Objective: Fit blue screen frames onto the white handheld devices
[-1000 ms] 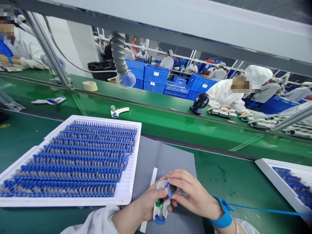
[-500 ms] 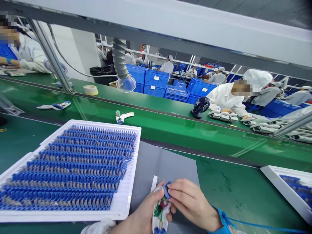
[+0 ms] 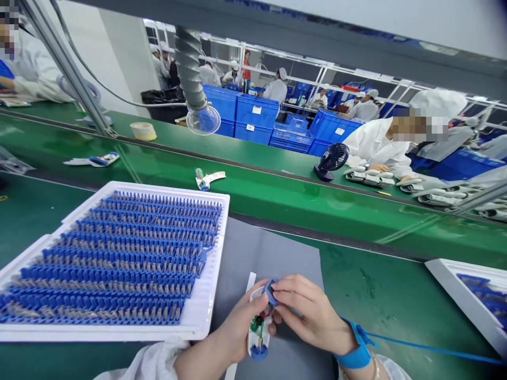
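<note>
**Both hands on a small white housing at the bottom centre**

At the bottom centre of the frame, the left hand [image 3: 237,327] cups a small white plastic housing [image 3: 259,330] with red and green wires showing inside and a blue tip at its lower end. Its grip is wrapped around the housing, thumb on top. The right hand [image 3: 312,314] meets it from the right, fingertips pressed together in a pinch on a small blue plastic ring-shaped part [image 3: 270,292] at the housing's upper end. A blue wrist strap [image 3: 356,348] with a blue cord circles the right wrist.

The hands hover over a grey mat [image 3: 269,253] lying on the green bench [image 3: 376,290]. To the left, filling the middle left of the frame, sits a white tray [image 3: 209,285] packed with rows of blue parts. Another white tray [image 3: 447,274] shows at the right edge.

Beyond, across the middle of the frame, a green conveyor belt [image 3: 277,195] carries a white and green handheld piece [image 3: 208,179]. A small black desk fan [image 3: 330,161] stands at the upper right, beside a person in a white coat [image 3: 376,148].
</note>
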A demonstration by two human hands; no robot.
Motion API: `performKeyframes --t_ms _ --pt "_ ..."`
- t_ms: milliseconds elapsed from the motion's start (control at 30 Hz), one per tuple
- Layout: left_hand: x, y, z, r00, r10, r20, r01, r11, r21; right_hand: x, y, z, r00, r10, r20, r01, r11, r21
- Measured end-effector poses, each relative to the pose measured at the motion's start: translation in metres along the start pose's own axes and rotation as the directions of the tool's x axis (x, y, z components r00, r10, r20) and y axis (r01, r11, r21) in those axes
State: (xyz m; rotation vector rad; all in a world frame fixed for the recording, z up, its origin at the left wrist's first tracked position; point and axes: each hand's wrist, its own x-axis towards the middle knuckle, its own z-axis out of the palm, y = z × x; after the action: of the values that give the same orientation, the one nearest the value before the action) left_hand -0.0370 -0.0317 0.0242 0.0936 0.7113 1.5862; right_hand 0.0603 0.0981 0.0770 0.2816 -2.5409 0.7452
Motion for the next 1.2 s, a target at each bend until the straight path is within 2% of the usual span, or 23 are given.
performKeyframes --t_ms 67,100,200,267,333,500,600,967,1200 --pt "-0.001 0.001 -0.002 0.993 0.116 -0.007 -0.113 0.979 0.171 0.001 -0.003 -0.002 0.996 0.084 0.003 -0.084 0.991 0.105" --pt "-0.001 0.001 -0.003 0.979 0.204 0.0 -0.195 0.936 0.294 0.002 -0.004 -0.003 0.988 0.152 0.004 -0.15 0.976 0.158" --pt "-0.001 0.001 -0.006 0.905 0.419 0.069 -0.37 0.698 0.613 0.004 -0.005 -0.002 0.917 0.398 0.037 -0.39 0.871 0.298" --pt "-0.002 0.0 -0.008 0.888 0.451 0.094 -0.379 0.599 0.705 0.004 -0.002 0.001 0.853 0.512 0.1 -0.507 0.771 0.386" --pt "-0.002 -0.002 -0.009 0.891 0.44 0.11 -0.368 0.56 0.742 0.003 0.001 0.004 0.812 0.563 0.155 -0.561 0.678 0.475" --pt "-0.001 -0.004 -0.012 0.874 0.457 0.166 -0.402 0.488 0.775 -0.003 0.008 0.01 0.776 0.589 0.226 -0.563 0.484 0.67" --pt "0.0 -0.005 -0.014 0.862 0.469 0.192 -0.421 0.451 0.787 -0.004 0.008 0.011 0.776 0.58 0.25 -0.551 0.427 0.717" --pt "-0.002 -0.005 -0.015 0.836 0.489 0.249 -0.462 0.383 0.8 -0.003 0.009 0.009 0.793 0.538 0.285 -0.52 0.355 0.777" --pt "-0.002 -0.002 -0.013 0.836 0.494 0.238 -0.448 0.364 0.817 -0.004 0.009 0.005 0.812 0.509 0.285 -0.52 0.409 0.75"
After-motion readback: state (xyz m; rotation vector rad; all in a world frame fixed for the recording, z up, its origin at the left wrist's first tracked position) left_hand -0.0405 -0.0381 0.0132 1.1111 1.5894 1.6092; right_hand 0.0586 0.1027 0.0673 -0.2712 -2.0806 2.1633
